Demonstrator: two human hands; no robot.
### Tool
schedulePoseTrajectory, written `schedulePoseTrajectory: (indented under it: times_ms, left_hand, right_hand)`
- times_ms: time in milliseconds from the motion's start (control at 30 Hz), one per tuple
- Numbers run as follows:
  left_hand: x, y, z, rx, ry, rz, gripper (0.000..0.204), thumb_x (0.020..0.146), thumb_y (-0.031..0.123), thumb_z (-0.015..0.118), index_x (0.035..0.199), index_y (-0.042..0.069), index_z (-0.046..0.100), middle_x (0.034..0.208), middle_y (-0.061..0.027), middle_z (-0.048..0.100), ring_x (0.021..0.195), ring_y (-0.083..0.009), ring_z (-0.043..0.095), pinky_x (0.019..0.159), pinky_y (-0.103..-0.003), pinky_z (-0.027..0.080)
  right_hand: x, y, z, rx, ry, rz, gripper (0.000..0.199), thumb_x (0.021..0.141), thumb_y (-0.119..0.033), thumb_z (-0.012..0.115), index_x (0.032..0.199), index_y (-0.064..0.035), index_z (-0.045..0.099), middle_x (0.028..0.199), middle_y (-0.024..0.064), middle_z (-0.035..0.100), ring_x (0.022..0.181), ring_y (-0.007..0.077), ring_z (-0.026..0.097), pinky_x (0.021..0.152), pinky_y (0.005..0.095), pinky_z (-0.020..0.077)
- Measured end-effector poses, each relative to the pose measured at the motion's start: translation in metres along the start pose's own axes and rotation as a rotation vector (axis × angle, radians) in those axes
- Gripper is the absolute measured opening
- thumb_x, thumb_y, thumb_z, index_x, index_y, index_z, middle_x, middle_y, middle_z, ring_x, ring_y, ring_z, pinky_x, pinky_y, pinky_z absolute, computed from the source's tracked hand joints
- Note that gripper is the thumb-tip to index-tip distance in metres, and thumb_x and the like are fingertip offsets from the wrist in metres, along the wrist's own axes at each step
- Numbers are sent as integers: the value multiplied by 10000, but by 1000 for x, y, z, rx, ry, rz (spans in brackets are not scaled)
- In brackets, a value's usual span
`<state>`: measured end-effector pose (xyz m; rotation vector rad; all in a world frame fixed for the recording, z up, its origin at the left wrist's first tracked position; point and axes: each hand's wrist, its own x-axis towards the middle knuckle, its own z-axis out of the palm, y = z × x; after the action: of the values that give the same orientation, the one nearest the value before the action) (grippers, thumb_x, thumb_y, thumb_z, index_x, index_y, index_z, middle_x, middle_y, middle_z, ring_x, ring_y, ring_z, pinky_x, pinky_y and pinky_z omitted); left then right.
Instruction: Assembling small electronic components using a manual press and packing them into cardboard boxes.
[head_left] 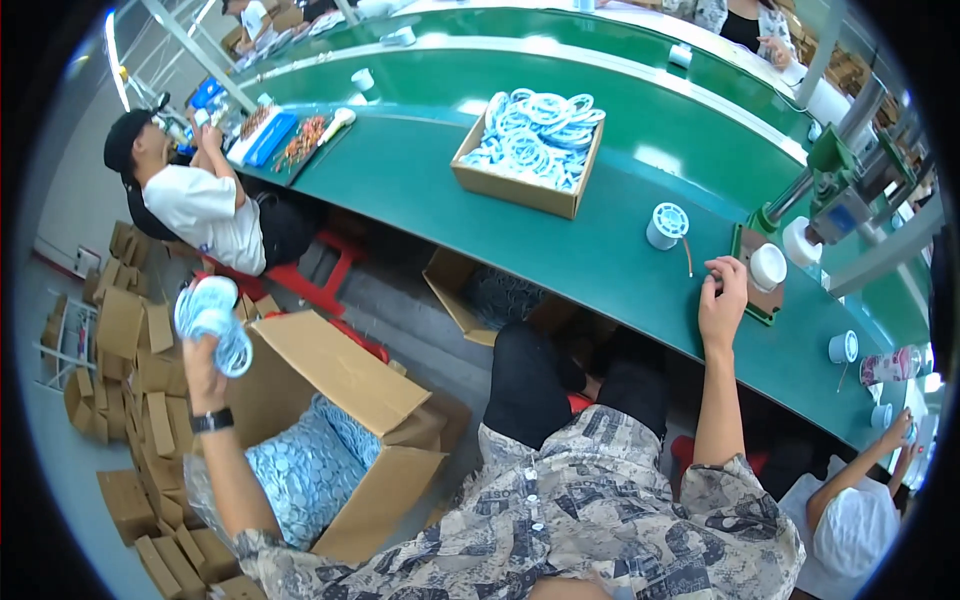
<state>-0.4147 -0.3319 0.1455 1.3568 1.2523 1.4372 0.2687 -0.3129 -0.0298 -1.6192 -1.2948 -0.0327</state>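
Note:
A bunch of light blue plastic rings (212,312) is in my raised left hand (203,368), whose fingers are closed round its lower part. Below that arm stands an open carton (340,360) with more blue rings and a plastic bag of pale blue discs (305,470). My right hand (725,295) rests at the near edge of the green bench, fingers loosely bent and apart, with nothing visible in them. Just beside it, a white round part (767,267) sits on the flat base of a green hand press (835,190). A light blue spool (667,226) with a copper-coloured strip stands nearby.
A shallow cardboard box (520,195) heaped with blue rings is on the bench (400,165). Another carton (465,290) sits underneath. Flattened cartons (150,400) pile up at left. Co-workers sit at left (200,205) and right (855,530). A bottle (888,366) stands at right.

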Motion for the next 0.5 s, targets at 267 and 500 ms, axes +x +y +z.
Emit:
schedulePoseTrajectory:
  times_ms: [267, 500]
  left_hand:
    - [183, -19, 284, -125, -492, 104, 741, 716, -80, 597, 1423, 13, 397, 1249, -109, 574, 1081, -198, 602, 923, -317, 485]
    - [265, -44, 434, 439, -619, 387, 787, 633, -35, 745, 1370, 101, 504, 1158, -114, 650, 1001, -227, 641, 905, -314, 494]
  right_hand:
    - [-4, 1, -13, 106, 55, 85, 172, 807, 79, 542, 941, 10, 625, 1061, 118, 564, 790, 176, 570, 687, 268, 480]
    - [-5, -7, -10, 197, 33, 104, 182, 797, 94, 526, 933, 19, 621, 1057, 133, 565, 813, 198, 570, 699, 282, 479]
